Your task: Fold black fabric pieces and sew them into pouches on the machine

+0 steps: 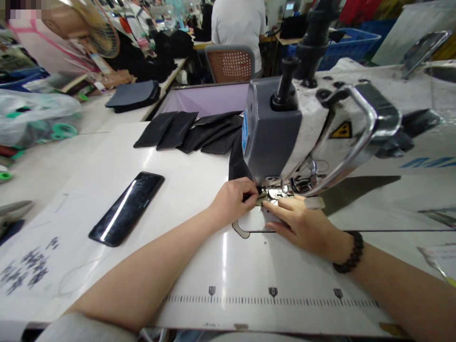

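A sewing machine point(274, 128) stands on the white table, its needle area just beyond my hands. My left hand point(235, 199) is closed, thumb and fingers pinched at a small olive strip point(261, 198) left of the metal plate. My right hand point(299, 221) lies palm down beside the plate, fingers stretched out, the index fingertip at the strip's edge. A dark bracelet point(351, 252) is on my right wrist. Black fabric point(238, 159) runs from behind the machine head down to my left hand. What lies under my fingers is hidden.
Overlapping black fabric pieces point(181, 130) lie behind the machine's left side. A phone point(127, 209) rests at left, with a grey fabric stack point(133, 95) farther back. A plastic bag point(35, 118) sits far left. A person point(238, 28) sits beyond the table, another at upper left.
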The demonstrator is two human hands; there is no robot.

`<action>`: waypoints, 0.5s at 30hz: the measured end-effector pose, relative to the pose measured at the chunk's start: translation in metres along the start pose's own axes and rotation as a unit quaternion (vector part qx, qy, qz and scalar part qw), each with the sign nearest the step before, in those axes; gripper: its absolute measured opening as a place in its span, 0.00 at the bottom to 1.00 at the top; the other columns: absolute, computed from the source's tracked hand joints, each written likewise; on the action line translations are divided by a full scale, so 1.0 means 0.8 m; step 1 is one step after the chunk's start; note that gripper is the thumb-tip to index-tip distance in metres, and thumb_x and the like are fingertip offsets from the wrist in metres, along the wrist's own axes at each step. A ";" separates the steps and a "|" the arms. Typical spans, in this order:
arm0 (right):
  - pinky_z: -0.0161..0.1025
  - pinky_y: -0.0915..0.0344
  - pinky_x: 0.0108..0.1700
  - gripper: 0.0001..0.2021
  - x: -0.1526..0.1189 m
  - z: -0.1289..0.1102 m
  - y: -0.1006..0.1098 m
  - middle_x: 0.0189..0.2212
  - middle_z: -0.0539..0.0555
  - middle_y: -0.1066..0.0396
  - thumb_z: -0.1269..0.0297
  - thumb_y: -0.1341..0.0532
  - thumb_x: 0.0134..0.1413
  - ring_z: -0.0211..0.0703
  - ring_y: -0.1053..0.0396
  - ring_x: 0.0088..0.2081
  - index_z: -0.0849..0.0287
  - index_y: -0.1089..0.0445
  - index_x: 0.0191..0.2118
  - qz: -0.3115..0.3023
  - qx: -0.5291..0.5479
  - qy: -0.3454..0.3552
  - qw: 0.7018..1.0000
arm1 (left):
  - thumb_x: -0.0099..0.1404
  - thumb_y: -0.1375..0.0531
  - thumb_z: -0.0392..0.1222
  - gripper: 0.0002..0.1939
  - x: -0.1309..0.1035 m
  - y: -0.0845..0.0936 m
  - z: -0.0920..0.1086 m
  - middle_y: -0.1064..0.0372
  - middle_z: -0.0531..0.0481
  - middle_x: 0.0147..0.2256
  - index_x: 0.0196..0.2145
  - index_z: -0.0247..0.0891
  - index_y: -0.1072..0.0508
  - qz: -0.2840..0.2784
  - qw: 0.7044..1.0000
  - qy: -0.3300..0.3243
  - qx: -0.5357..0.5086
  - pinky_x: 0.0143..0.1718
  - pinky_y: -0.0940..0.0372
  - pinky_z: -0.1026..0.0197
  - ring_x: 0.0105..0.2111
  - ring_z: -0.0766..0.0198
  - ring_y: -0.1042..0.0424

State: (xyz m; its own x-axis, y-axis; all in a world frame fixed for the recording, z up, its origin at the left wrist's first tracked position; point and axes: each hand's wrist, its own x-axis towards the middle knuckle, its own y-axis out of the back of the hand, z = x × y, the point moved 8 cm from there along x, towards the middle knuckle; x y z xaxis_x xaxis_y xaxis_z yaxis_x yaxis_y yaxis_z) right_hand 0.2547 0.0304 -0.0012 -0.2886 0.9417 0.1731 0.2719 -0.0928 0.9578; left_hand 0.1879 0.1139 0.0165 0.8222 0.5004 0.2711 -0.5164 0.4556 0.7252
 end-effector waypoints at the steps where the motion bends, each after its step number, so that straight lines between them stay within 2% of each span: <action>1: 0.42 0.42 0.40 0.18 0.001 -0.001 -0.001 0.32 0.57 0.32 0.58 0.50 0.57 0.42 0.36 0.34 0.63 0.36 0.48 -0.006 0.002 0.005 1.000 | 0.54 0.46 0.28 0.07 -0.001 0.000 0.002 0.34 0.53 0.26 0.22 0.33 0.32 0.007 1.000 -0.019 0.005 0.28 0.40 0.69 0.26 0.70 0.35; 3: 0.41 0.42 0.39 0.18 0.002 -0.002 0.000 0.31 0.56 0.32 0.58 0.50 0.57 0.41 0.36 0.33 0.63 0.36 0.47 -0.013 0.002 0.013 1.000 | 0.57 0.47 0.30 0.07 -0.004 -0.003 0.010 0.33 0.51 0.27 0.24 0.34 0.31 0.008 0.997 -0.073 0.028 0.31 0.38 0.67 0.29 0.68 0.34; 6: 0.42 0.43 0.39 0.17 0.001 -0.004 0.000 0.30 0.55 0.32 0.58 0.50 0.57 0.41 0.36 0.32 0.62 0.36 0.46 -0.017 -0.006 0.017 1.000 | 0.59 0.49 0.32 0.08 -0.010 -0.014 0.019 0.33 0.49 0.29 0.26 0.33 0.31 -0.027 0.986 -0.141 0.083 0.35 0.37 0.64 0.32 0.64 0.34; 15: 0.41 0.43 0.37 0.16 -0.002 -0.007 0.000 0.28 0.54 0.32 0.58 0.51 0.57 0.39 0.37 0.29 0.62 0.34 0.44 0.020 -0.012 0.034 0.999 | 0.63 0.49 0.34 0.10 -0.014 -0.024 0.019 0.32 0.47 0.33 0.30 0.34 0.29 -0.092 0.973 -0.156 0.142 0.38 0.37 0.62 0.34 0.64 0.35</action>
State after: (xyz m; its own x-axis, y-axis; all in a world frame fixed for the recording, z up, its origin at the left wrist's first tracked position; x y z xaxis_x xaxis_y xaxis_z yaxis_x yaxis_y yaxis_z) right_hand 0.2503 0.0272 -0.0005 -0.3399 0.9129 0.2258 0.2619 -0.1387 0.9551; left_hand 0.1919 0.0883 0.0095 0.9499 0.1617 0.2675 -0.3035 0.2720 0.9132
